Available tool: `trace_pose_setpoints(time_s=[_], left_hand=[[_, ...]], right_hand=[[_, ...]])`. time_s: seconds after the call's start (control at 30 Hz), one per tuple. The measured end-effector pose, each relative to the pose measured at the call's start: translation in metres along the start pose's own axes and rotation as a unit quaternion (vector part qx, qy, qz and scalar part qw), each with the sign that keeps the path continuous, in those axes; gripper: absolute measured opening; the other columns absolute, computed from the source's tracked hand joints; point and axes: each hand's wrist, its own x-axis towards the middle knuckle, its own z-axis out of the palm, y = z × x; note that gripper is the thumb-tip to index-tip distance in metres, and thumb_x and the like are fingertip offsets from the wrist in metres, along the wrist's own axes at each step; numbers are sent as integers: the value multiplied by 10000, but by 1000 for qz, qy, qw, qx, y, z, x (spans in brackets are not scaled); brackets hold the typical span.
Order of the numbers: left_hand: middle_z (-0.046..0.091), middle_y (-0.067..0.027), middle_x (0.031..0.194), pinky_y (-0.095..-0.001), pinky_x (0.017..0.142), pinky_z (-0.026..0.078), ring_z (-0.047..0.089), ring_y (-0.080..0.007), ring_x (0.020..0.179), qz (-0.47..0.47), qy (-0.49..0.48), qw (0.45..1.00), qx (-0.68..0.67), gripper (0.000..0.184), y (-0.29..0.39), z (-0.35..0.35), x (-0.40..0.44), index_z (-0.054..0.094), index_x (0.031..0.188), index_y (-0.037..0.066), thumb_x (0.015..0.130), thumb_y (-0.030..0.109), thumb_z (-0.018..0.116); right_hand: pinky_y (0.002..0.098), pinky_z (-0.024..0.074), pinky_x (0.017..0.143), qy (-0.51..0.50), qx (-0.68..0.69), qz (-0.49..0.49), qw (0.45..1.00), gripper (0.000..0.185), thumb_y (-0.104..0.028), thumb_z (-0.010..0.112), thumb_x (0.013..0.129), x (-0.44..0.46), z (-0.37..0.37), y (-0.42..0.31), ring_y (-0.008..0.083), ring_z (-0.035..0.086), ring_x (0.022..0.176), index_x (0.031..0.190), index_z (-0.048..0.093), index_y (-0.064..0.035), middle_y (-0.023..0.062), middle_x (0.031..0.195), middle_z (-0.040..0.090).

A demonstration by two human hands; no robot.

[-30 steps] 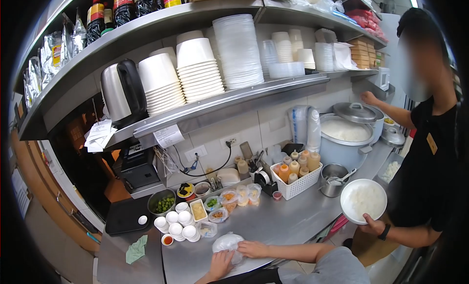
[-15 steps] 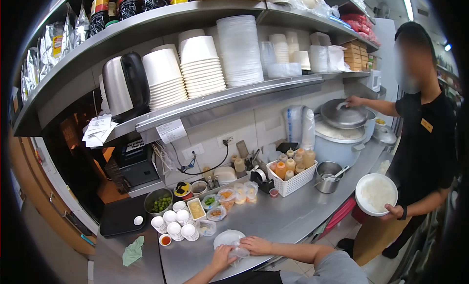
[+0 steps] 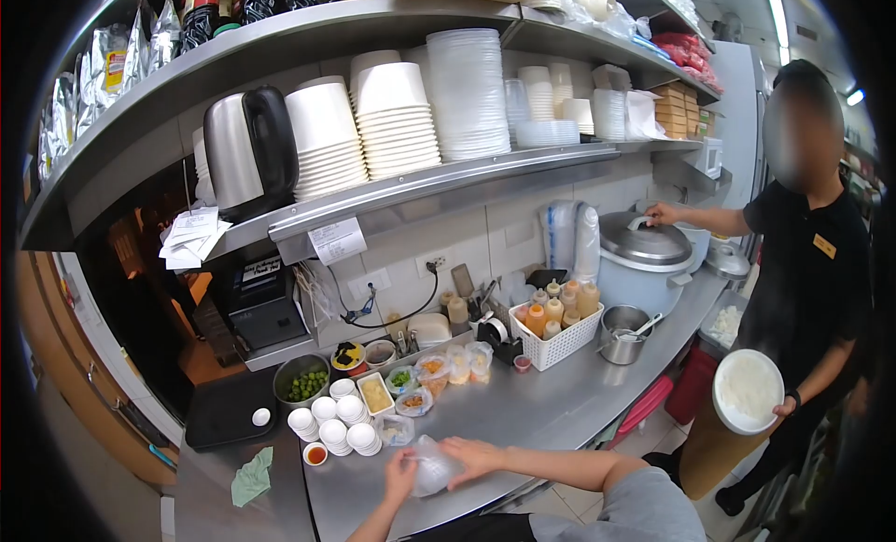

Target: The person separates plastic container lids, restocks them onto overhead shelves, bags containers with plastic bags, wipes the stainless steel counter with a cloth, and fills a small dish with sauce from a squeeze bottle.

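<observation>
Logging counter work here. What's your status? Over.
Left hand gripping translucent bag; right hand spread against it. Stacked white cups close to left hand, seemingly not blocking.

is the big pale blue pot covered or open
Covered: the metal lid lies over the pot, a co-worker's hand at its handle. Whether fully seated, cannot tell.

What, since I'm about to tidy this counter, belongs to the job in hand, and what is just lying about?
In the job:
clear plastic bag, touched by the left hand and right hand

Untouched, seemingly just lying or standing about:
green cloth
black tray
small cup of orange-red sauce
white basket with squeeze bottles
</observation>
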Motion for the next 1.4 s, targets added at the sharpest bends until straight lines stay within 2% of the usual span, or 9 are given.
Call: trace_pose_setpoints(time_s=[0.07,0.23,0.33,0.4,0.53,0.8,0.93,1.2,1.4], left_hand=[[613,-67,849,-253,685,445,563,-128,758,-126,-13,982,-138,184,-20,-6,9,597,913,2,737,20,546],[588,-73,922,-238,726,432,547,-129,824,-183,-68,966,-169,188,0,-11,19,587,957,5,772,21,557],[532,-141,1089,-300,822,426,529,-204,966,-32,-113,988,-101,342,22,-17,29,551,1034,0,746,155,648],[459,-195,1179,-360,899,399,477,-293,1076,114,-232,952,164,610,101,-34,38,480,1126,-13,661,295,724],[474,-218,1153,-390,911,400,462,-360,1085,125,-258,922,262,804,169,-43,76,402,1201,-25,563,309,759],[530,-193,1048,-355,857,429,538,-317,986,224,-135,948,181,706,274,-87,144,456,1122,-31,493,163,710],[522,-122,1048,-311,914,380,505,-216,1012,227,-99,963,103,669,328,-129,165,444,1127,-38,513,112,666],[481,-128,1111,-282,951,321,475,-213,1052,254,30,963,78,746,391,-175,196,385,1223,-41,517,77,593],[494,-140,1112,-289,948,325,483,-214,1049,299,31,945,131,743,429,-164,212,386,1228,-47,533,109,597]], right_hand=[[416,417,846,-23,-85,-130,988,661,-272,693,669,1,-11,-12,375,471,1017,1171,380,23,225,1069,468],[414,420,835,-63,-56,-38,996,681,-252,717,624,15,2,6,380,471,1005,1138,372,32,229,1063,467],[420,427,807,-45,-38,-38,998,570,-217,711,612,22,-13,12,370,482,961,1040,424,26,210,1010,478],[424,429,792,-41,-38,-32,998,502,-197,701,613,29,-41,11,365,487,936,987,446,20,200,978,481],[405,432,777,-2,-53,-59,997,435,-177,684,620,47,-111,-14,342,492,911,942,461,12,169,930,482],[385,401,906,47,-139,-111,983,875,-478,700,674,60,-279,-76,310,457,1088,1322,306,-40,175,1195,435],[401,411,909,120,-248,-21,961,761,-417,677,721,40,-360,-87,318,466,1097,1323,333,-103,170,1189,443],[393,436,867,245,-562,110,782,576,-225,687,723,31,-510,-39,337,502,1034,1234,436,-134,151,1139,477],[404,417,887,333,-553,171,745,596,-253,662,734,52,-590,-25,359,492,1054,1256,403,-126,182,1134,489]])
